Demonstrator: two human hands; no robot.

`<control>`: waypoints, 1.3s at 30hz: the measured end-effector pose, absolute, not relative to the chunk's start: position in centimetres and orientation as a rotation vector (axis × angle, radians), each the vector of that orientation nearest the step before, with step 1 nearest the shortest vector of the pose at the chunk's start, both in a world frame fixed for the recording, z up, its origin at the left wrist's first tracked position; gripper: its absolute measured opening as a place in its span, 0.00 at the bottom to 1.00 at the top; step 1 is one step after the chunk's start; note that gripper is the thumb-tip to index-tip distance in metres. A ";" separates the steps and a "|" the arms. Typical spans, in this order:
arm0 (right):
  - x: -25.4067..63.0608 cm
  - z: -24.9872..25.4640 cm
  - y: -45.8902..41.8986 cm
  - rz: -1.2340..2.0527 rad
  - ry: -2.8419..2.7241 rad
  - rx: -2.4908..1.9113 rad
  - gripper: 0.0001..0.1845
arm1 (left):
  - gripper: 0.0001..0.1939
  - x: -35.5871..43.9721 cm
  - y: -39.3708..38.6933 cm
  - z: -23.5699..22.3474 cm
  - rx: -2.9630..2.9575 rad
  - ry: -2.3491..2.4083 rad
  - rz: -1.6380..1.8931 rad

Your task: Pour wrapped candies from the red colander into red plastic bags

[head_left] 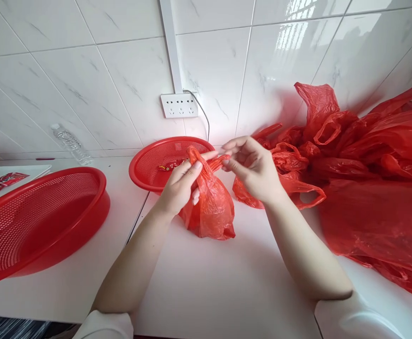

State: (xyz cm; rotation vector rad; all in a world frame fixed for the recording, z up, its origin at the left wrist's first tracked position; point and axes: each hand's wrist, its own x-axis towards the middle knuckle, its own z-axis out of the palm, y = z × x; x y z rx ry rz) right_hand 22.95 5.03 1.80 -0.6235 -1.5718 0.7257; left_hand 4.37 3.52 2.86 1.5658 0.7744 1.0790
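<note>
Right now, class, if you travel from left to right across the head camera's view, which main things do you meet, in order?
Large red basket, smaller red basket, held red bag, right hand, heap of red plastic bags.

The location is an indoor work area resembling a small packing station; whether it belongs to a shop, workshop or home cannot be determined. A white worktop (248,282) adjoins a glossy, marble-patterned tiled wall (131,89). Surface-mounted cable trunking (171,47) descends to a multi-socket outlet (179,106). Perforated red baskets (55,221) rest on the worktop, the left one beside a white tray (38,170) bearing small red packets (12,179). Red plastic bags (379,216) lie heaped at the right.
</note>
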 end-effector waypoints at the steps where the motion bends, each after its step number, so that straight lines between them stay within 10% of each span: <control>1: 23.2 1.7 5.4 0.757 -1.514 -0.634 0.10 | 0.22 4.1 3.7 3.0 1.500 0.777 1.037; 12: 25.7 4.3 2.4 0.748 -2.262 -0.546 0.03 | 0.12 2.8 5.4 3.7 0.892 0.593 0.904; 23: 22.3 0.8 5.6 1.060 -1.810 -0.603 0.17 | 0.07 3.6 3.3 2.8 2.587 0.812 0.993; 39: 26.1 1.4 6.1 0.443 -1.934 -1.056 0.07 | 0.12 2.6 3.6 3.8 2.432 1.009 0.787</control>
